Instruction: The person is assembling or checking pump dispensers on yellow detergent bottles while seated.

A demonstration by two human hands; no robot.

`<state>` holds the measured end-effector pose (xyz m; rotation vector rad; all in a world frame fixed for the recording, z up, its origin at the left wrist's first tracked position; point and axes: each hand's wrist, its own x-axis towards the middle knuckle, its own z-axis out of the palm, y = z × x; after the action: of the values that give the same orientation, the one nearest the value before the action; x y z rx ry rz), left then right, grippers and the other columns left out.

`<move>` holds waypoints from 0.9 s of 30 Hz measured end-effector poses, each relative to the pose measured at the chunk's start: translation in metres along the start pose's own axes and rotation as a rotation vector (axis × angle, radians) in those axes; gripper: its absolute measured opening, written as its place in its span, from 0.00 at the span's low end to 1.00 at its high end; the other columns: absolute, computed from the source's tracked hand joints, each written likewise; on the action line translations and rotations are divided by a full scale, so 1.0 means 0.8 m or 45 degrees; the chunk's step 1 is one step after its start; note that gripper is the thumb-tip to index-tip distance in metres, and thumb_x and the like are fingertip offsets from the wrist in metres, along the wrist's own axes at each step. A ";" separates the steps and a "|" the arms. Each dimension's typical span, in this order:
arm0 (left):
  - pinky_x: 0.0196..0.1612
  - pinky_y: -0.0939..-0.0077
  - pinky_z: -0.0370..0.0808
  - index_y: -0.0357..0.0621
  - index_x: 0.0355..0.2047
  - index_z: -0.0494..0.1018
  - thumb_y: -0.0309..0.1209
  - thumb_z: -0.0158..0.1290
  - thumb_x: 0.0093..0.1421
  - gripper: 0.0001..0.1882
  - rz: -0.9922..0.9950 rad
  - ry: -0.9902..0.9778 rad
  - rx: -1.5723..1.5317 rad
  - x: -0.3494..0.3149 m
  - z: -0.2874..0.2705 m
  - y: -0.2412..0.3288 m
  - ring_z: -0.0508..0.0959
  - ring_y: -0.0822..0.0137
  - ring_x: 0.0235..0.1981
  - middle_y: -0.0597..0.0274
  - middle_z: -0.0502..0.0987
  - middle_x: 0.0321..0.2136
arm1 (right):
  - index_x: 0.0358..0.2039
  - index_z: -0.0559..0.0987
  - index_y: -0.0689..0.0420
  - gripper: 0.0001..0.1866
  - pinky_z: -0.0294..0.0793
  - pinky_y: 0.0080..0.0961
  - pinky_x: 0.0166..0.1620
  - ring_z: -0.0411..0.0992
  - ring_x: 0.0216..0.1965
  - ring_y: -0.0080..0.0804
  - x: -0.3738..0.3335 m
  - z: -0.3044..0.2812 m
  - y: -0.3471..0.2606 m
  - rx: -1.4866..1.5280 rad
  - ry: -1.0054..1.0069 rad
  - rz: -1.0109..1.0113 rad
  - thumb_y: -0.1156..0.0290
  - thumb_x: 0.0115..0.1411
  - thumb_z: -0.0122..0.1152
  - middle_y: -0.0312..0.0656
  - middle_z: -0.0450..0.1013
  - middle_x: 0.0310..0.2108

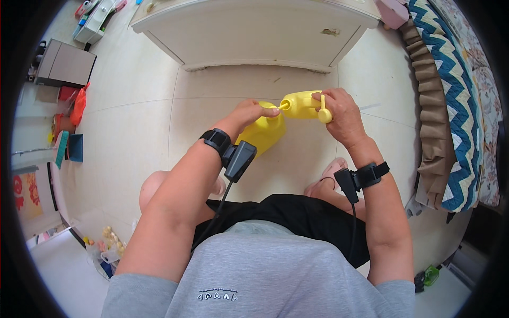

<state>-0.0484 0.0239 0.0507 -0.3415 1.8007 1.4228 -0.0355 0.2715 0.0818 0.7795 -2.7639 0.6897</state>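
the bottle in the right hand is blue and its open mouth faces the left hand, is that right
Not quite: the bottle in the right hand is yellow, as the head view shows. Its open mouth does face the left hand.

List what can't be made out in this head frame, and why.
All in the head view:
Top of the lower yellow jug: partly covered by the left hand.
Contents of the upper yellow jug: opening too small in the picture.
Whether liquid passes between the jugs: too small to tell.
Left foot: mostly behind the left forearm.
Far side of the floral bedding: cut off by the dark fisheye rim.
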 end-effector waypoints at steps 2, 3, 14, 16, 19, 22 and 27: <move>0.39 0.64 0.73 0.30 0.40 0.71 0.43 0.65 0.45 0.30 -0.004 0.110 -0.014 0.000 0.005 0.003 0.78 0.56 0.34 0.47 0.76 0.34 | 0.36 0.78 0.55 0.17 0.70 0.35 0.43 0.70 0.38 0.42 0.000 0.001 0.000 -0.008 0.016 -0.004 0.83 0.43 0.60 0.40 0.72 0.33; 0.36 0.64 0.74 0.28 0.37 0.72 0.38 0.66 0.45 0.26 -0.005 0.214 -0.025 0.001 0.008 0.004 0.79 0.57 0.31 0.46 0.77 0.31 | 0.36 0.78 0.55 0.17 0.70 0.35 0.43 0.70 0.38 0.42 0.000 0.001 0.001 -0.007 0.016 -0.005 0.83 0.43 0.60 0.40 0.72 0.33; 0.45 0.61 0.71 0.27 0.50 0.63 0.45 0.69 0.41 0.44 -0.016 0.290 0.210 0.043 0.006 -0.018 0.73 0.54 0.44 0.43 0.71 0.43 | 0.35 0.77 0.54 0.16 0.69 0.35 0.43 0.69 0.39 0.41 -0.004 0.006 0.004 -0.020 -0.021 -0.025 0.82 0.43 0.60 0.39 0.72 0.34; 0.45 0.61 0.70 0.28 0.50 0.63 0.45 0.69 0.40 0.44 -0.018 0.309 0.226 0.047 0.002 -0.022 0.73 0.54 0.44 0.43 0.71 0.44 | 0.35 0.77 0.54 0.16 0.69 0.35 0.43 0.69 0.39 0.41 -0.003 0.005 0.001 -0.027 -0.024 -0.034 0.82 0.43 0.60 0.39 0.72 0.34; 0.44 0.62 0.71 0.28 0.48 0.66 0.46 0.69 0.40 0.42 0.006 0.229 0.280 0.055 -0.004 -0.029 0.73 0.54 0.43 0.44 0.72 0.42 | 0.37 0.77 0.54 0.17 0.70 0.34 0.42 0.69 0.39 0.41 -0.002 0.004 0.002 -0.049 -0.039 -0.051 0.82 0.44 0.61 0.40 0.72 0.34; 0.41 0.64 0.71 0.27 0.43 0.68 0.49 0.69 0.38 0.42 0.034 0.120 0.229 0.044 -0.004 -0.024 0.75 0.55 0.40 0.46 0.74 0.37 | 0.38 0.76 0.55 0.17 0.71 0.34 0.42 0.70 0.39 0.42 -0.004 0.005 0.005 -0.048 -0.038 -0.054 0.80 0.45 0.62 0.41 0.72 0.34; 0.42 0.67 0.71 0.31 0.42 0.71 0.56 0.63 0.43 0.39 0.027 0.033 0.221 0.023 -0.008 -0.014 0.75 0.56 0.39 0.48 0.75 0.36 | 0.37 0.78 0.54 0.17 0.70 0.34 0.43 0.70 0.39 0.40 -0.003 0.004 0.002 -0.016 -0.023 0.007 0.81 0.44 0.61 0.39 0.72 0.34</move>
<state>-0.0558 0.0188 0.0299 -0.2523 1.9381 1.2701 -0.0345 0.2724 0.0774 0.7796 -2.7847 0.6692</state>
